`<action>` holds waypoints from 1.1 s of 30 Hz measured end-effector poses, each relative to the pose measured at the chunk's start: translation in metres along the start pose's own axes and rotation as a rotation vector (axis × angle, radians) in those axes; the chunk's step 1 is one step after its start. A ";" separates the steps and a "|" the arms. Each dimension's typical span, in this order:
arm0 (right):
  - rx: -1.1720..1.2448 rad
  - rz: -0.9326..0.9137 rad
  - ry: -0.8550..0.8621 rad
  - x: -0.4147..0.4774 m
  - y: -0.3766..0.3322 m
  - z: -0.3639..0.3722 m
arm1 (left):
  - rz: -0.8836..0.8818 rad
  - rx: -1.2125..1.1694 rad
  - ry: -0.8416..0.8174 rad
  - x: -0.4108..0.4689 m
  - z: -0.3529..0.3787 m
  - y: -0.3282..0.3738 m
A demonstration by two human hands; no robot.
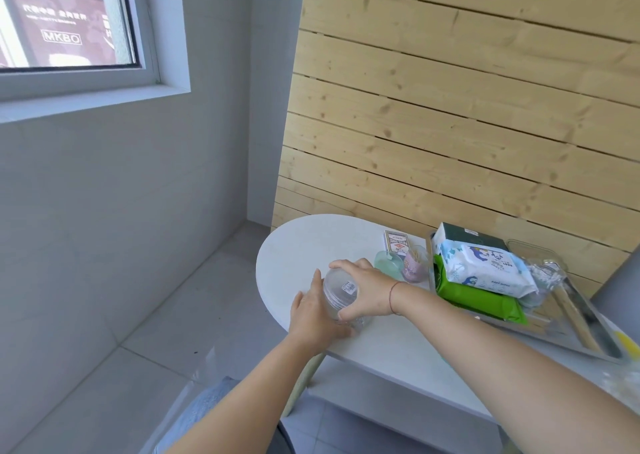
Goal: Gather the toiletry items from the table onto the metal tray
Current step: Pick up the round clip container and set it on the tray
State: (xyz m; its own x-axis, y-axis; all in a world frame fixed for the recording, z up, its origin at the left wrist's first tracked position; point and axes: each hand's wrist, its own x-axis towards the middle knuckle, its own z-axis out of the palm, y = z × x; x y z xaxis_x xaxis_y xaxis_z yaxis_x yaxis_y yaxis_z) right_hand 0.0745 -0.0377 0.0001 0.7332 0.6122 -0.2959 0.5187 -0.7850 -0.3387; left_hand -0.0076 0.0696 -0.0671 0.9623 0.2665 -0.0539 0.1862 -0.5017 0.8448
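Observation:
A clear plastic jar with a small barcode sticker stands near the left end of the white oval table. My left hand wraps its near side and my right hand grips it from the right and over the top. To the right lies the metal tray, holding a white-blue wipes pack, a green pack, a dark green box and a clear bag. On the table between jar and tray are a pale green item, a pink toothpick holder and a small card box.
A slatted wooden panel stands right behind the table. A grey wall with a window is to the left, and tiled floor lies below the table's left edge. A yellow object peeks in at the far right.

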 end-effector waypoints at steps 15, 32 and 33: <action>0.331 -0.174 0.101 -0.084 0.046 -0.087 | -0.178 -1.481 -0.627 -0.005 0.025 0.099; 0.186 -0.111 0.274 -0.102 0.050 -0.077 | -0.337 -1.553 -0.610 -0.006 0.044 0.120; 0.183 -0.098 0.307 -0.101 0.047 -0.075 | -0.315 -1.574 -0.578 -0.007 0.046 0.122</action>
State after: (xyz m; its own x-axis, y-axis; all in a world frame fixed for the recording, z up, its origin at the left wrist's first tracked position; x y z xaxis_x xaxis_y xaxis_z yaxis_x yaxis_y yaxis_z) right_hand 0.0580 -0.1434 0.0813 0.7964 0.6045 0.0184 0.5259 -0.6771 -0.5147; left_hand 0.0178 -0.0308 0.0119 0.9367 -0.2997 -0.1809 0.3490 0.8398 0.4159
